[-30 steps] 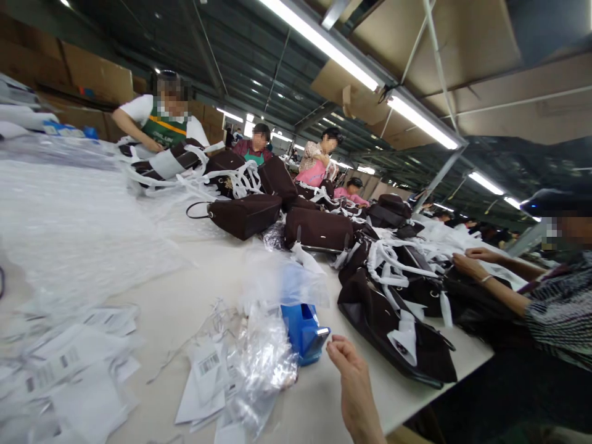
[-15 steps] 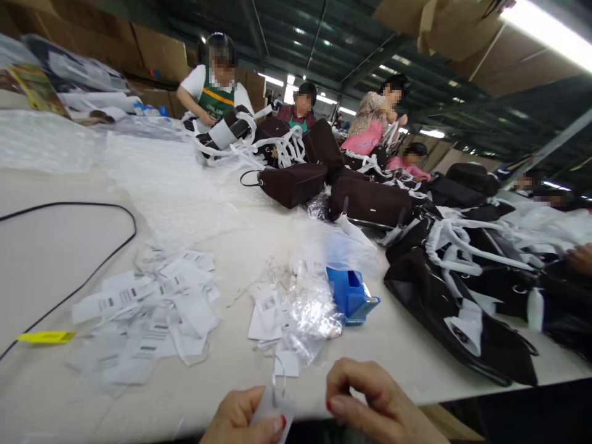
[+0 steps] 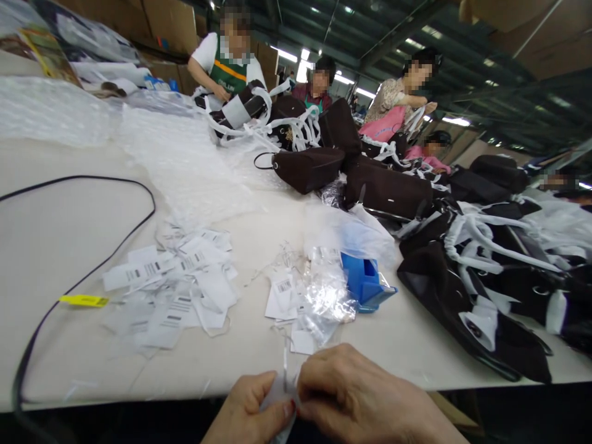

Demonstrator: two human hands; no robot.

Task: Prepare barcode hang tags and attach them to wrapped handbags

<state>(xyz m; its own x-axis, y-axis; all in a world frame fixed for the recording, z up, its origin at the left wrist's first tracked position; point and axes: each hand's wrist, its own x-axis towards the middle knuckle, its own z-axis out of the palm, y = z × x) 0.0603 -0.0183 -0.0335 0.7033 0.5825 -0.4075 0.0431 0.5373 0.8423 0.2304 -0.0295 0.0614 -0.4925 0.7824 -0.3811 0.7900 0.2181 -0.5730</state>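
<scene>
At the table's front edge, my left hand point(image 3: 254, 408) pinches a white tag point(image 3: 281, 394) with a thin string loop rising from it. My right hand point(image 3: 349, 391) is closed at the tag's right side; its fingertips are hidden behind the hand, so what they grip cannot be made out. Ahead of the hands lie a small stack of barcode tags point(image 3: 282, 297), clear plastic bags point(image 3: 326, 290) and a blue dispenser point(image 3: 367, 283). A larger pile of barcode tags point(image 3: 171, 308) spreads to the left.
Dark brown bags point(image 3: 388, 188) with white-wrapped handles cover the right and back. Bubble wrap point(image 3: 180, 166) lies at the back left. A black cord point(image 3: 111, 253) with a yellow label point(image 3: 84, 301) curves at the left. Several people are at the far side.
My right hand has moved left from beside the tag to meet it, its fingers now against it. The view has shifted, so the table's items appear further right and slightly higher.
</scene>
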